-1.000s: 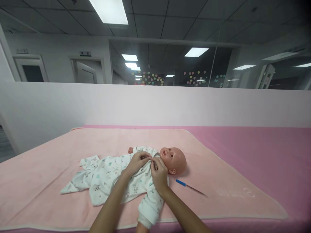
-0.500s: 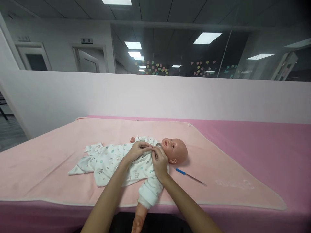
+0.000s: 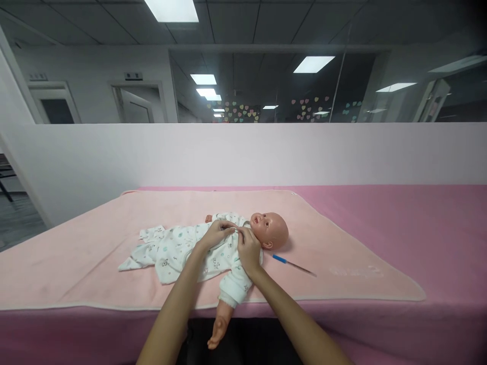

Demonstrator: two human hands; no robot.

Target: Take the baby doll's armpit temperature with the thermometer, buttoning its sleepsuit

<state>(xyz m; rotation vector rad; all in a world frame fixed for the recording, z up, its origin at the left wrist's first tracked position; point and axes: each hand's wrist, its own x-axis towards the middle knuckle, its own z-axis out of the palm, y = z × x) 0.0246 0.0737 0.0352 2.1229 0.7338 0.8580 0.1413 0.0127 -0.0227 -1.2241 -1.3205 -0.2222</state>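
A baby doll (image 3: pixel 271 230) lies on its back, head to the right, wearing white printed baby clothes (image 3: pixel 173 252). At the doll's chest, just below its chin, my left hand (image 3: pixel 218 233) pinches the front of the clothes. My right hand (image 3: pixel 248 247) is closed on the same cloth, its fingertips almost meeting those of the left. Whatever small fastening may be between the fingertips is hidden. One doll arm (image 3: pixel 221 324) hangs over the near table edge, its sleeve reaching partway down. The legs of the clothes lie flat toward the left.
A thin tool with a blue handle (image 3: pixel 279 259) and a slim shaft lies right of the doll, near my right wrist. Beneath is a peach mat (image 3: pixel 95 243) on a pink table cover (image 3: pixel 437 238). A white partition (image 3: pixel 266 154) stands behind the table.
The camera view has tilted up slightly, so the scene sits differently in the frame. Both hands stay at the doll's chest, gripping the cloth with hardly any movement.
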